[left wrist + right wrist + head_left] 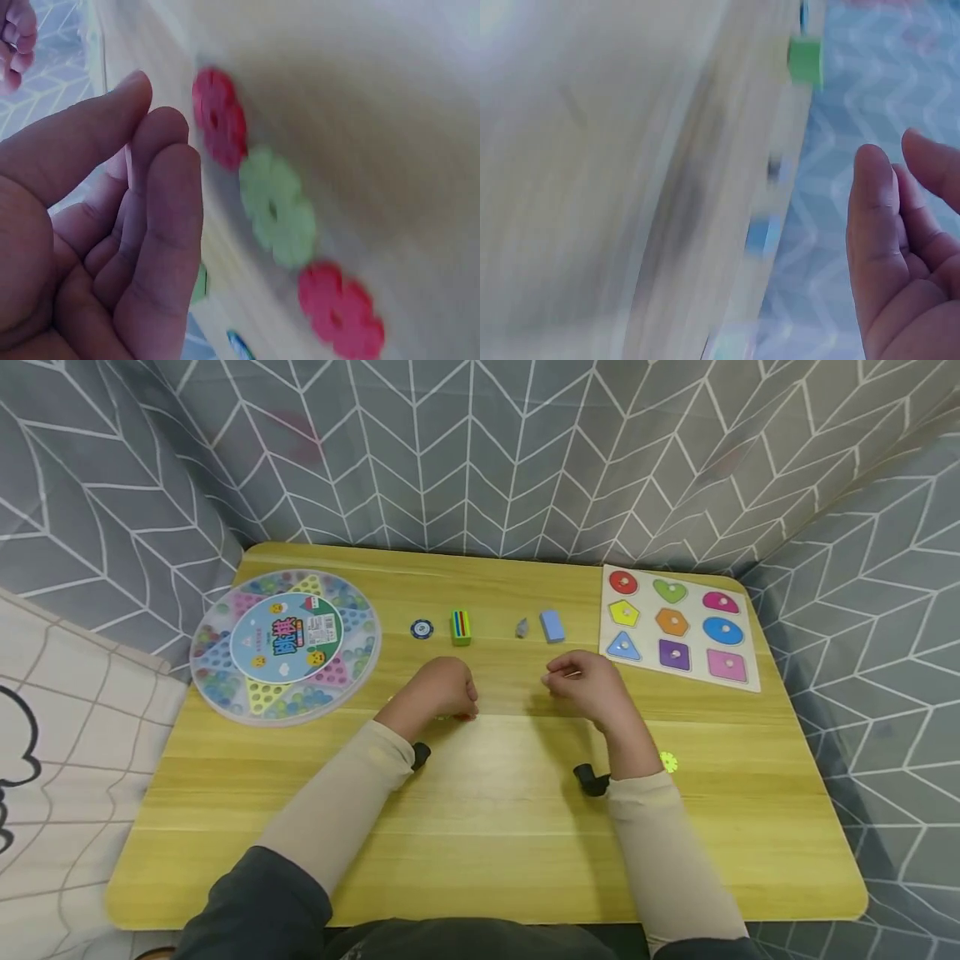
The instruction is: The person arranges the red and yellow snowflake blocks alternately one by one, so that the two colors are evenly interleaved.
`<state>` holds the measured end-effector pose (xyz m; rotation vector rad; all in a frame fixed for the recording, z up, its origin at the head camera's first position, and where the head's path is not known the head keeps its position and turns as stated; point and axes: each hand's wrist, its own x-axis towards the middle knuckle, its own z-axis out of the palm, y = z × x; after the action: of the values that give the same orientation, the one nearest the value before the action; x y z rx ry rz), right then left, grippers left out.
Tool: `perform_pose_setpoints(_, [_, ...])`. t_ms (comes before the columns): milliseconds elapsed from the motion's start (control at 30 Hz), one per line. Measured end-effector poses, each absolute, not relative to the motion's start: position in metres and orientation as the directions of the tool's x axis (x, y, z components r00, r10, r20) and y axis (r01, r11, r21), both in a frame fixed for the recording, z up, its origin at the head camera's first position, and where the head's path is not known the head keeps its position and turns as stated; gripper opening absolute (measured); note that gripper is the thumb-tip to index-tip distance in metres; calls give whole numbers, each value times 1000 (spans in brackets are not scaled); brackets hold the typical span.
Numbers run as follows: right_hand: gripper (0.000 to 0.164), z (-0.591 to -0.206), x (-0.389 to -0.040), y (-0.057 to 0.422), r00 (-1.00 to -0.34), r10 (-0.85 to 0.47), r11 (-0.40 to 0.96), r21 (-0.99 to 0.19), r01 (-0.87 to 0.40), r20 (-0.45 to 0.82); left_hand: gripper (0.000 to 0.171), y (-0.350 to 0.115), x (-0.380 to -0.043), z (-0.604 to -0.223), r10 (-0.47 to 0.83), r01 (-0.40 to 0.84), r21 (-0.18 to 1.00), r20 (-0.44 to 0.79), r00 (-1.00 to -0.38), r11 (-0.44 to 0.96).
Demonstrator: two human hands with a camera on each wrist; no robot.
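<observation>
My left hand [444, 687] hovers over the left middle of the table with its fingers loosely bent and nothing between them. Beside its fingertips in the left wrist view, three notched, flower-shaped plastic discs lie in a row: a red disc [217, 139], a light green disc [292, 221] and another red disc [330, 296]. Their edges look to meet; whether they interlock I cannot tell. In the head view the hand mostly hides them. The right hand [592, 687], thumb and index finger slightly apart, is raised above the table's right half, holding nothing.
Along the back stand a round Chinese checkers box [360, 677], a blue poker chip [422, 629], a green striped block [461, 628], a small grey piece [522, 627], a blue block [552, 626] and a shape puzzle board [645, 589]. A yellow-green disc [669, 762] lies by the right forearm.
</observation>
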<state>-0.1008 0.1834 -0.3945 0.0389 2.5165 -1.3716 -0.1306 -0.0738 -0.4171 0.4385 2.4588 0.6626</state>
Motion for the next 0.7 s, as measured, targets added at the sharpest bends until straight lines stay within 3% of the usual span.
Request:
perform_pose_setpoints(100, [37, -390, -95, 225, -959, -34, 623, -756, 201, -283, 5, -65, -130, -419, 456, 201, 520, -427, -781, 830])
perform_pose_setpoints(333, [48, -401, -85, 288, -910, 87, 850, -445, 280, -406, 10, -64, -129, -423, 448, 213, 493, -425, -787, 843])
perform_pose_setpoints(533, [47, -412, -81, 293, -903, 99, 886, -377, 272, -418, 13, -67, -127, -427, 444, 197, 509, -425, -789, 838])
perform_pose_setpoints(700, [34, -414, -82, 289, -922, 71, 915, -344, 212, -380, 11, -68, -127, -429, 437, 181, 528, -412, -799, 830])
